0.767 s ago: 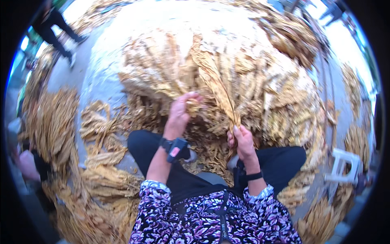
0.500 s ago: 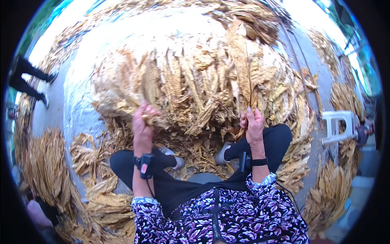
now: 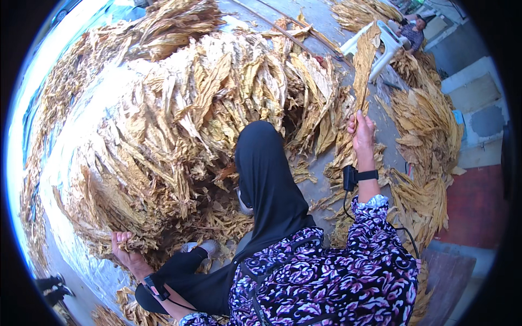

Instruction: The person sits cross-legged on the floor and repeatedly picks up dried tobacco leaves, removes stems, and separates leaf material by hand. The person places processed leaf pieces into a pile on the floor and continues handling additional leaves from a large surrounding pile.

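A large heap of dried tobacco leaves (image 3: 157, 130), yellow-brown and crinkled, lies before my legs. My right hand (image 3: 362, 130) is raised to the right of the heap. Its fingers pinch the stalk end of one long dried tobacco leaf (image 3: 365, 62), which stands nearly upright and partly covers a white stool. At the heap's near left edge, my left hand (image 3: 127, 252) has its fingers curled round leaf ends. How many leaves it grips is hidden. Dark straps with small devices are on both wrists.
The white plastic stool (image 3: 390, 50) stands at the far right, with a seated person (image 3: 412, 33) beyond it. Bundled leaves (image 3: 421, 127) line the right side. Long rods (image 3: 277, 27) lie at the back. Plastic sheeting (image 3: 65, 190) spreads at left, near another person's feet (image 3: 53, 288).
The view has turned to the right. My right hand has carried the leaf away from the heap, out toward the stool. My left hand is now at the heap's near left edge.
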The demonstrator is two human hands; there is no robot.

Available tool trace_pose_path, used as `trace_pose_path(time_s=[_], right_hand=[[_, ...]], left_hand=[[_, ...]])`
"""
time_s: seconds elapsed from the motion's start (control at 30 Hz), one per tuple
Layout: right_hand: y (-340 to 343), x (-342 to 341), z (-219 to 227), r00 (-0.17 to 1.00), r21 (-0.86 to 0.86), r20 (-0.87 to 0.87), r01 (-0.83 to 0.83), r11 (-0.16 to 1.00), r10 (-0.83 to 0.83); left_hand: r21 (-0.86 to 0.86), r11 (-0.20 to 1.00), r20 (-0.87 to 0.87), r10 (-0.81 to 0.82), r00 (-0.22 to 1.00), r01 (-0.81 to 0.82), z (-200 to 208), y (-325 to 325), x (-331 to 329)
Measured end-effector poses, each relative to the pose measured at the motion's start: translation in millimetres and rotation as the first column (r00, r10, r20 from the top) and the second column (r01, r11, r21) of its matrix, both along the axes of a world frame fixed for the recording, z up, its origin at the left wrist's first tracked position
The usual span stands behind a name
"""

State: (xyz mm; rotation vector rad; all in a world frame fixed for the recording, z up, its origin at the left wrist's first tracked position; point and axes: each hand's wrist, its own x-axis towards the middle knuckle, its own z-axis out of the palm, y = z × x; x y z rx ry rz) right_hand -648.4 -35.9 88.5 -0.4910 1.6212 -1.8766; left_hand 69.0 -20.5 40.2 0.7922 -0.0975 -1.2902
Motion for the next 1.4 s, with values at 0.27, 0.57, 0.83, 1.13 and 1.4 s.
trace_pose_path(time_s=[0.27, 0.57, 0.83, 1.13, 1.4], right_hand=[[14.7, -54.3, -123.1, 0.982, 0.062, 0.129, 0.129, 0.990, -0.137], [-24.3, -71.0, -186.3, 1.000, 0.372, 0.000, 0.012, 0.928, -0.013], [-60.1, 133.3, 27.8, 0.729, -0.031, -0.149, -0.679, 0.734, 0.668], [-31.6, 505.3, 20.5, -0.154, 0.195, -0.587, -0.980, -0.045, 0.795], [11.7, 601.7, -22.1, -0.126, -0.159, -0.145, -0.976, -0.149, 0.981]], left_hand=[[0.099, 0.993, 0.151, 0.047, 0.987, -0.062, 20.6, -5.4, 3.0], [0.065, 0.994, 0.683, -0.108, 0.722, 0.088, 20.9, 24.2, -12.9], [0.013, 0.999, 0.028, 0.037, 0.999, -0.038, 16.1, 0.8, -6.8], [-0.086, 0.988, -0.119, 0.118, 0.986, -0.128, 31.8, 24.5, -17.4], [-0.047, 0.969, -0.038, 0.240, 0.970, -0.242, 69.3, 60.6, 33.1]])
